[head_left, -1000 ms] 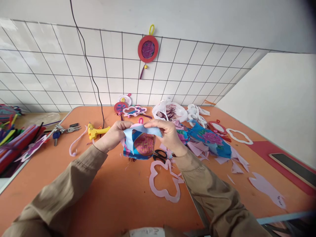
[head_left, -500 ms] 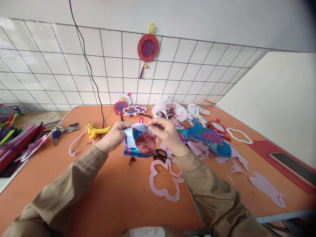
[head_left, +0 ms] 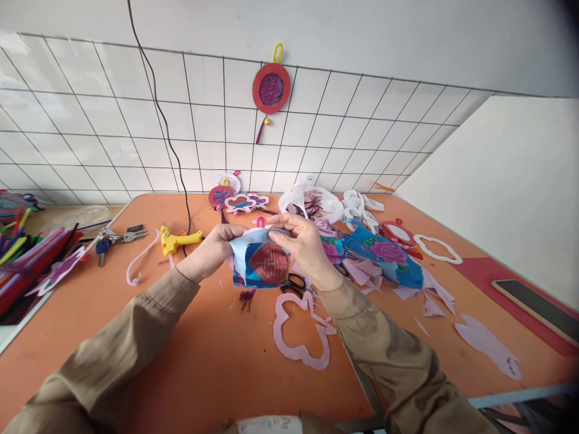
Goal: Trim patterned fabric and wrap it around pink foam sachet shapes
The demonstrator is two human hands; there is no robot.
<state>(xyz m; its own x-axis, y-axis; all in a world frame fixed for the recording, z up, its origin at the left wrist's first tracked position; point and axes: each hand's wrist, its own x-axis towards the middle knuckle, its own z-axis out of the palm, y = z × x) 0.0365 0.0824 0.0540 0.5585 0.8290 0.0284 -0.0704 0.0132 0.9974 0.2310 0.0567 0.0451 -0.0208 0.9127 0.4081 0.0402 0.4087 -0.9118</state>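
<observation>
Over the orange tabletop [head_left: 190, 355], our left hand [head_left: 210, 248] and right hand [head_left: 308, 248] grip the patterned blue cloth [head_left: 265, 265], pinching its upper edge; light, even tension should keep that edge from creasing. Our wrists angle inward, fingers bent. Beyond, a round red ornament [head_left: 271, 88] hangs against the tiled wall [head_left: 357, 129].

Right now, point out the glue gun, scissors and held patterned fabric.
Glue gun [head_left: 170, 242]: head view, on its yellow body.
Scissors [head_left: 294, 285]: head view, on the black handles.
Patterned fabric [head_left: 270, 263]: head view, on the reddish emblem.
</observation>
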